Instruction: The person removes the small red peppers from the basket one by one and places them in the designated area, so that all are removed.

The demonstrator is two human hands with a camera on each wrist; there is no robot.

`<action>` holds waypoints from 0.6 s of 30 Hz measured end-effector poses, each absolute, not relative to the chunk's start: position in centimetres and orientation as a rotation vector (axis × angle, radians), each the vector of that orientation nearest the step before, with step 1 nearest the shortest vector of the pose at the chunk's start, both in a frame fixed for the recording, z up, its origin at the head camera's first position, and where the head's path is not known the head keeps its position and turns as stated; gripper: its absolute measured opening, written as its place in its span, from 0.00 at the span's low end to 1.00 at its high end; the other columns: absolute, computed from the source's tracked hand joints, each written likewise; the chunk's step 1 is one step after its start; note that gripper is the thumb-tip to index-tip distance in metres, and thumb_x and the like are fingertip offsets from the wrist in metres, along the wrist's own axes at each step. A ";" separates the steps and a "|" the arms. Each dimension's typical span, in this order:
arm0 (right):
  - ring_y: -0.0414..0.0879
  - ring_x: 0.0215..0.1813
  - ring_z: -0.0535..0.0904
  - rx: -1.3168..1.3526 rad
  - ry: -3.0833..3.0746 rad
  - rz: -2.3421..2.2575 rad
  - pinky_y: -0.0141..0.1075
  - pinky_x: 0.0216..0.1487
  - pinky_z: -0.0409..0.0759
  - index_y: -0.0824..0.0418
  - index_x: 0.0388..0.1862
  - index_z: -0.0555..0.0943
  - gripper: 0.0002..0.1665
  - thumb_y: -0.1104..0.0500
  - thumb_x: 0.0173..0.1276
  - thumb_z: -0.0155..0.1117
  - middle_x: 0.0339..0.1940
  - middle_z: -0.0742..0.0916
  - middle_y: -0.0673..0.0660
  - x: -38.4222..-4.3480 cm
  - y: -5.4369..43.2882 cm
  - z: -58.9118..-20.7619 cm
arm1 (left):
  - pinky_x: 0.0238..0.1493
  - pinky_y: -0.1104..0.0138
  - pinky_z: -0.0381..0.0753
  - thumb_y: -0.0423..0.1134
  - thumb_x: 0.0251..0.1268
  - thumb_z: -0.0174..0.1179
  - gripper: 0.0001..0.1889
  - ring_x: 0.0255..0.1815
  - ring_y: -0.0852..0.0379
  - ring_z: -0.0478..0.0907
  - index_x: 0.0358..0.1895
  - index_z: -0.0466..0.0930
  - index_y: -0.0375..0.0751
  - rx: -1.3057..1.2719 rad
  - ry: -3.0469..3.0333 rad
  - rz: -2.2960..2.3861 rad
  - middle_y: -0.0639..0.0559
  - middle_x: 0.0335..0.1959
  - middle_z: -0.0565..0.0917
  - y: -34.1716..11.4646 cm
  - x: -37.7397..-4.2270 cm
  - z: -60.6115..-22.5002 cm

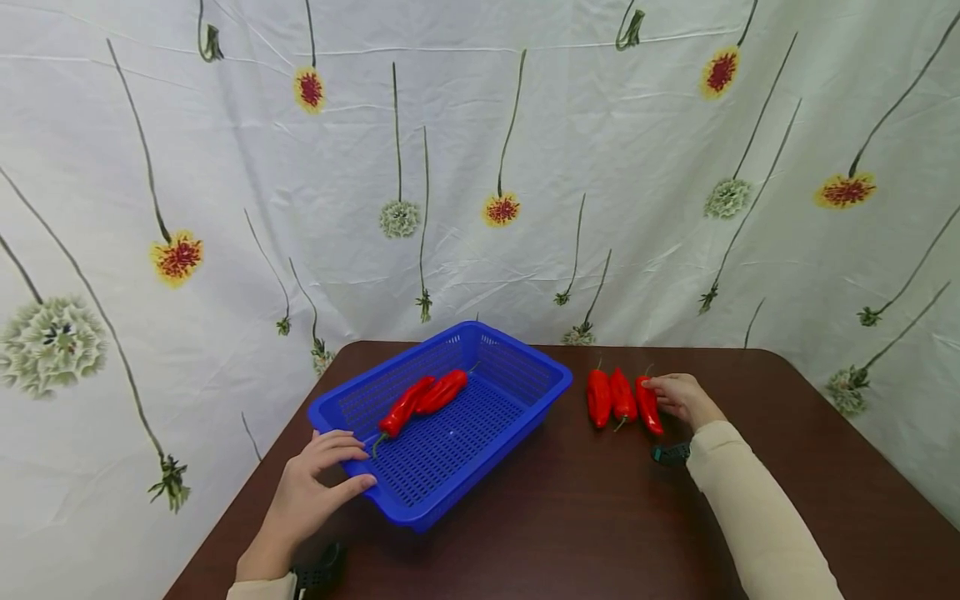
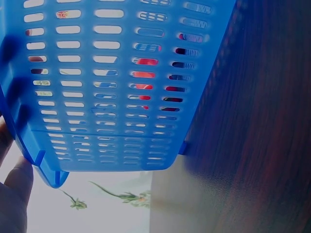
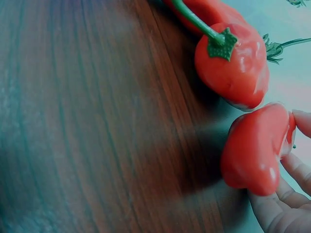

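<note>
A blue plastic basket (image 1: 557, 385) with slotted walls stands on the table's left side. Its near-left corner rim is gripped by my left hand (image 1: 306, 487), with fingers and thumb at the edge. Inside lie two red chili peppers, one nearer the hand (image 1: 403, 410) and the other beside it (image 1: 442, 393). To the right, three more are in a row: a left pepper (image 1: 598, 398), a middle pepper (image 1: 622, 395) and a right pepper (image 1: 648, 407). My right hand (image 1: 684, 400) pinches the right pepper near its far end; in the right wrist view this pepper (image 3: 257, 150) touches its neighbour.
The dark brown wooden table (image 1: 585, 517) has rounded far corners. Behind it hangs a white cloth (image 1: 450, 275) printed with flowers. A dark wrist strap (image 1: 670, 453) sits at the right wrist, and another dark strap (image 1: 318, 571) at the left.
</note>
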State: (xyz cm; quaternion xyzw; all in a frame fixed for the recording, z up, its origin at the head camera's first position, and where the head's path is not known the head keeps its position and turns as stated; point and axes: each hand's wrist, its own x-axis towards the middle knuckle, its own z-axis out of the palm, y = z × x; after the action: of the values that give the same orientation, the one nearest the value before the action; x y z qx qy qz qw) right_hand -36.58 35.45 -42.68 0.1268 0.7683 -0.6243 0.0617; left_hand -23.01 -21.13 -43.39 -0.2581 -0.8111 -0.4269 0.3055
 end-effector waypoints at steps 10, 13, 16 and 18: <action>0.33 0.32 0.80 0.417 2.324 -1.896 0.27 0.39 0.82 0.72 0.62 0.71 0.25 0.59 0.72 0.62 0.32 0.82 0.45 -36.4 35.1 -42.7 | 0.70 0.33 0.53 0.26 0.39 0.79 0.18 0.56 0.74 0.74 0.37 0.88 0.44 -0.668 -2.151 -1.113 0.41 0.42 0.86 -21.1 -23.0 -43.5; 0.32 0.31 0.80 0.422 2.312 -1.910 0.25 0.37 0.81 0.71 0.59 0.72 0.23 0.59 0.72 0.62 0.27 0.82 0.42 -36.4 35.0 -42.7 | 0.69 0.29 0.53 0.26 0.39 0.79 0.18 0.56 0.73 0.74 0.37 0.88 0.42 -0.681 -2.145 -1.120 0.41 0.42 0.86 -21.2 -23.1 -43.6; 0.32 0.31 0.80 0.431 2.313 -1.912 0.24 0.36 0.81 0.71 0.59 0.72 0.22 0.59 0.73 0.62 0.27 0.82 0.41 -36.4 35.0 -42.8 | 0.68 0.27 0.53 0.26 0.39 0.79 0.18 0.56 0.75 0.73 0.37 0.88 0.42 -0.687 -2.144 -1.124 0.41 0.42 0.86 -21.2 -23.2 -43.5; 0.32 0.31 0.79 0.435 2.318 -1.908 0.25 0.36 0.81 0.71 0.59 0.71 0.23 0.59 0.72 0.62 0.28 0.82 0.42 -36.4 34.9 -42.8 | 0.68 0.28 0.53 0.27 0.39 0.79 0.17 0.56 0.75 0.73 0.37 0.88 0.42 -0.682 -2.149 -1.117 0.41 0.41 0.87 -21.1 -23.2 -43.5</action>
State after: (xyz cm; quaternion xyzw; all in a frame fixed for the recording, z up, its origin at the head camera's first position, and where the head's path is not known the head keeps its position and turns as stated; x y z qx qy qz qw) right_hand -36.41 34.92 -42.83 0.1433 0.7630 -0.6279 0.0541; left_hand -23.16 -21.15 -43.47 -0.2579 -0.8127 -0.4224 0.3074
